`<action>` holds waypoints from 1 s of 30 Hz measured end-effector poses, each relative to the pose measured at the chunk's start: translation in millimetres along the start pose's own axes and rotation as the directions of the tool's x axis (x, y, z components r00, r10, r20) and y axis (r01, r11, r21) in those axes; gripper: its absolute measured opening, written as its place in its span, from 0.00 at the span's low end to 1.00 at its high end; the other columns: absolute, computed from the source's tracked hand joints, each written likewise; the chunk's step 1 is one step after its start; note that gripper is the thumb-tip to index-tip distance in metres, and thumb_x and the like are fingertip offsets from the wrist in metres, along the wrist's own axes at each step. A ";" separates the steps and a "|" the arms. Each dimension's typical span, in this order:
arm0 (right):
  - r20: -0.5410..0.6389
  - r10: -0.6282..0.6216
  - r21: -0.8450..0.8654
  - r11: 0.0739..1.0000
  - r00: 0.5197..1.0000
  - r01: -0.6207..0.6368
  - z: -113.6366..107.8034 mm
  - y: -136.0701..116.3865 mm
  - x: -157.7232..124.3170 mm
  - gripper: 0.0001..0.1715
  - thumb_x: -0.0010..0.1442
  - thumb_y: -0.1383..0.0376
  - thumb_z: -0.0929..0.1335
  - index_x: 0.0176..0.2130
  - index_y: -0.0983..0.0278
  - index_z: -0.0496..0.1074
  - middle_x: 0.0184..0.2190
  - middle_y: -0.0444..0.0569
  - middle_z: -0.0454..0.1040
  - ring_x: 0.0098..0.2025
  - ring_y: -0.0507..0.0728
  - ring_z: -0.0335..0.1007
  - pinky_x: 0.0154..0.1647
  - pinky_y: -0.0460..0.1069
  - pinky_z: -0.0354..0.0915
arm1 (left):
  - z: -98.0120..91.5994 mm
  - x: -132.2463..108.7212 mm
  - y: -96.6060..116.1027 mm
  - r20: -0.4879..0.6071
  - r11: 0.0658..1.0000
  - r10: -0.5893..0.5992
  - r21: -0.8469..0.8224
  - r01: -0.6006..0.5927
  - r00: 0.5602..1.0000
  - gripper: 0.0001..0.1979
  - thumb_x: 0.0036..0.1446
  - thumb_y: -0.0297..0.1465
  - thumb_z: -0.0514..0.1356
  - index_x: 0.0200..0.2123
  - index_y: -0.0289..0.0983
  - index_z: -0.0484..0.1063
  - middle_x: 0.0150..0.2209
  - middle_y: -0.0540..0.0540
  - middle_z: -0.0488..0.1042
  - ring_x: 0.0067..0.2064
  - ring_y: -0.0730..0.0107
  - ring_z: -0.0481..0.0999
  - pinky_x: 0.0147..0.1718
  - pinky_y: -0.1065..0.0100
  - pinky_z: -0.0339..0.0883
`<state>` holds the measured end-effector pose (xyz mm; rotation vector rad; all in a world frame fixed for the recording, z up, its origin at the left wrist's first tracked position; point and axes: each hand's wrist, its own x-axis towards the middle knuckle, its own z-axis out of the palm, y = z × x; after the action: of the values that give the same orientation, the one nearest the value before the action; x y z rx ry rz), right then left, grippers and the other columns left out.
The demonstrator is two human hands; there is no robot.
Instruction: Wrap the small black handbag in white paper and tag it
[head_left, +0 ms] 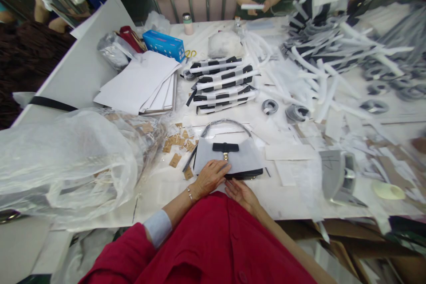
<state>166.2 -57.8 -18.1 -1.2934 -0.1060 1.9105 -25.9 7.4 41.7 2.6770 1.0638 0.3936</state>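
Left hand (211,176) flat, fingers spread, on handbag (244,159) (paper-wrapped); right hand (240,193) open at its near edge.

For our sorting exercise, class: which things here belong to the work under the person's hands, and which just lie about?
In hand:
- paper-wrapped handbag
- left hand, flat on it
- right hand, at its near edge

Lying about:
- blue box
- paper stack
- grey roll
- plastic sheet
- flask
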 end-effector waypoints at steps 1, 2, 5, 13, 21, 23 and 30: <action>-0.001 -0.016 0.020 1.000 1.000 0.016 2.1 0.9 0.5 0.15 0.47 0.58 0.77 0.31 0.59 0.71 0.38 0.49 0.81 0.46 0.61 0.78 0.52 0.64 0.72 | -1.3 1.9 1.0 0.014 1.000 -0.017 0.001 0.017 1.000 0.26 0.63 0.33 0.58 0.63 0.38 0.57 0.59 0.36 0.68 0.59 0.59 0.68 0.55 0.56 0.64; -0.009 -0.028 0.046 0.999 1.000 0.028 3.9 1.4 0.5 0.15 0.47 0.58 0.77 0.31 0.58 0.71 0.38 0.48 0.81 0.46 0.61 0.78 0.52 0.64 0.72 | -2.9 3.9 2.0 0.024 0.999 -0.034 0.005 0.034 0.999 0.27 0.62 0.32 0.58 0.63 0.38 0.57 0.59 0.35 0.68 0.58 0.59 0.69 0.54 0.56 0.65; -0.036 -0.057 0.116 0.991 0.998 0.060 7.3 -0.9 0.7 0.15 0.47 0.59 0.77 0.33 0.57 0.71 0.40 0.46 0.81 0.48 0.60 0.77 0.55 0.63 0.71 | -8.5 10.1 4.9 0.038 0.997 -0.078 0.032 0.076 0.996 0.26 0.62 0.31 0.57 0.62 0.38 0.58 0.58 0.36 0.69 0.54 0.58 0.71 0.50 0.57 0.67; 0.004 -0.218 0.078 0.973 0.976 0.217 17.1 -21.4 20.3 0.13 0.50 0.59 0.76 0.35 0.57 0.73 0.42 0.45 0.80 0.48 0.59 0.76 0.57 0.62 0.69 | -21.0 27.4 8.9 0.000 0.990 -0.122 0.072 0.122 0.992 0.16 0.65 0.26 0.49 0.54 0.37 0.67 0.47 0.41 0.75 0.43 0.63 0.74 0.41 0.63 0.70; 0.022 -0.149 0.125 0.982 0.989 0.145 28.6 -38.3 29.1 0.18 0.50 0.61 0.75 0.42 0.55 0.73 0.42 0.42 0.81 0.43 0.55 0.77 0.54 0.58 0.70 | -27.5 38.0 6.9 0.059 0.979 -0.187 0.097 0.181 0.981 0.21 0.61 0.30 0.58 0.57 0.37 0.61 0.51 0.40 0.72 0.48 0.57 0.72 0.44 0.58 0.69; 0.047 -0.156 0.118 0.982 0.987 0.150 31.5 -43.3 29.9 0.18 0.50 0.61 0.75 0.42 0.56 0.73 0.42 0.43 0.81 0.44 0.56 0.77 0.54 0.59 0.70 | -28.4 38.4 5.3 0.075 0.974 -0.208 0.104 0.200 0.975 0.25 0.60 0.31 0.60 0.59 0.37 0.59 0.50 0.39 0.72 0.47 0.56 0.71 0.45 0.57 0.68; 0.119 -0.152 0.165 0.977 0.981 0.131 46.8 -61.4 31.7 0.19 0.45 0.66 0.76 0.40 0.59 0.74 0.38 0.43 0.81 0.41 0.56 0.77 0.45 0.52 0.73 | -22.9 41.0 1.1 0.074 0.951 -0.273 0.169 0.258 0.959 0.29 0.60 0.31 0.59 0.63 0.34 0.54 0.49 0.37 0.70 0.46 0.55 0.71 0.43 0.57 0.68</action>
<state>158.5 20.5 9.8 -1.0289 -0.1097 1.8410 -4.1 37.8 70.1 2.6010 1.4570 0.1321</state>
